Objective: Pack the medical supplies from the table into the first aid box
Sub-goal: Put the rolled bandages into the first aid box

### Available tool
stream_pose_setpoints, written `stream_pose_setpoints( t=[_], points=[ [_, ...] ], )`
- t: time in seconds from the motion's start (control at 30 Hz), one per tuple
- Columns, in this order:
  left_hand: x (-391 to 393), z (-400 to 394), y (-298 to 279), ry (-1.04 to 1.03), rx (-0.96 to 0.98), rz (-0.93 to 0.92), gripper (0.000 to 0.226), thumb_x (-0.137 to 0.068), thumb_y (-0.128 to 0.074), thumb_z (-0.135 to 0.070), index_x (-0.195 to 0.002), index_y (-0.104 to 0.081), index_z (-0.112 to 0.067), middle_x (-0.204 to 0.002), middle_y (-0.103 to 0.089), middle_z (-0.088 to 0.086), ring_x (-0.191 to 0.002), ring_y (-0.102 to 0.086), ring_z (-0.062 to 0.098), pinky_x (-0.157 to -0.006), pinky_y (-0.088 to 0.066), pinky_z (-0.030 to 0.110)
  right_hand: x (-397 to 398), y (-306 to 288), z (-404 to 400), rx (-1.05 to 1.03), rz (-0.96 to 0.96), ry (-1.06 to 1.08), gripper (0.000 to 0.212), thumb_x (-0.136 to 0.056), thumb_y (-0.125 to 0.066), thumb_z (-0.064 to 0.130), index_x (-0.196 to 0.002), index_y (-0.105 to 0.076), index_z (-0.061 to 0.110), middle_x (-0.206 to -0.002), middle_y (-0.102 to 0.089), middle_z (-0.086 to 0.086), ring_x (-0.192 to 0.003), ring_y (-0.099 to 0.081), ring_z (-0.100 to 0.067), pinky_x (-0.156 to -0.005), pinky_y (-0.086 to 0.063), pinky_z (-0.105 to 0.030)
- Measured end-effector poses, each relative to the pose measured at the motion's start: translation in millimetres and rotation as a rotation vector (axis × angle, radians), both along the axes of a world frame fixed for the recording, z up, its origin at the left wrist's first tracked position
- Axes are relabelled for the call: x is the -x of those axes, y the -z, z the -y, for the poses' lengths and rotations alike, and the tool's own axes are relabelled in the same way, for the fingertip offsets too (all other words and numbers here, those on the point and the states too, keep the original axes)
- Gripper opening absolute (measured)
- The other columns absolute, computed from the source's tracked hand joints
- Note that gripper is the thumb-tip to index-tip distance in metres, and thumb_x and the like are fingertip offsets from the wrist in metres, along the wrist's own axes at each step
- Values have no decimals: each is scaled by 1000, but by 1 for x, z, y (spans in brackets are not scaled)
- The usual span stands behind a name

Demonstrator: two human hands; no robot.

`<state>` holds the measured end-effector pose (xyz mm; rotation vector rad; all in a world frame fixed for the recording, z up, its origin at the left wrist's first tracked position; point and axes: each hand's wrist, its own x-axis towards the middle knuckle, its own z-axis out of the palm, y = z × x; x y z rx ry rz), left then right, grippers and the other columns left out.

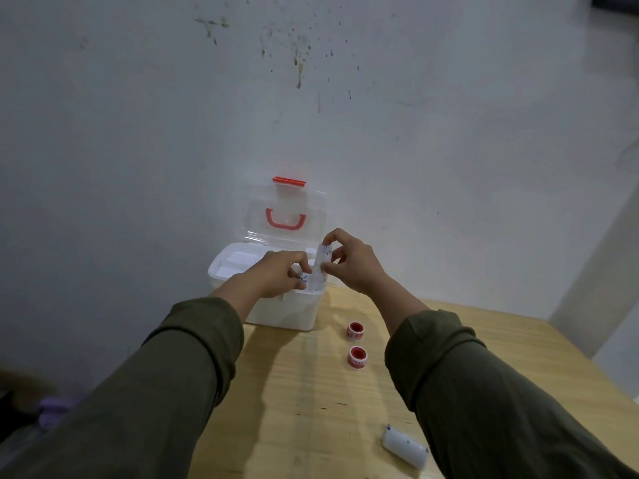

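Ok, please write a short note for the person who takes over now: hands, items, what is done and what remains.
Left hand and right hand both pinch a clear wrapped packet over the open first aid box.
White items already lie inside the box.
Left on the table: two red tape rolls and a white bandage roll.
Next: drop the packet in, then pack these three.

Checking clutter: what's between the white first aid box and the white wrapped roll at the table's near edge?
Head view: two red tape rolls on bare wooden table.
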<state>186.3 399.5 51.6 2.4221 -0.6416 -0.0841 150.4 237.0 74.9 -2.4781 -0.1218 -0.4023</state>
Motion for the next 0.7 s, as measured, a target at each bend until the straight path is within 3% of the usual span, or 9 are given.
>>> stream_pose_setpoints(
  t=[0.07,0.37,0.53,0.7],
  points=[
    [-2,1,0,-5,-14,5,22,-87,-65,-15,-108,-60,-22,-122,-64,9,-106,-60,23,-83,-47,27,0,0,0,-17,-11,2,31,-82,-70,16,-100,-48,29,-107,-68,-9,-91,-62,-21,-85,-55,-38],
    [-5,-1,1,-55,47,61,23,-81,-71,-14,-104,-70,-17,-115,-66,3,-95,-53,13,-85,-42,24,8,-5,-1,-37,-54,-66,33,-83,-69,13,-111,-52,17,-113,-65,-9,-88,-58,-18,-72,-46,-20],
    [-4,-6,3,-88,56,71,25,-81,-72,-15,-106,-70,-17,-115,-66,5,-94,-53,13,-86,-43,26,11,-6,-2,24,11,-42,30,-83,-69,14,-107,-52,18,-107,-67,-9,-84,-59,-18,-77,-53,-30],
    [-2,-6,5,-89,75,80,25,-81,-72,-15,-106,-71,-17,-113,-68,4,-92,-55,11,-83,-41,23,10,2,-6,96,-10,-36,29,-84,-68,15,-107,-53,20,-106,-68,-11,-87,-61,-22,-73,-48,-27]
  ],
)
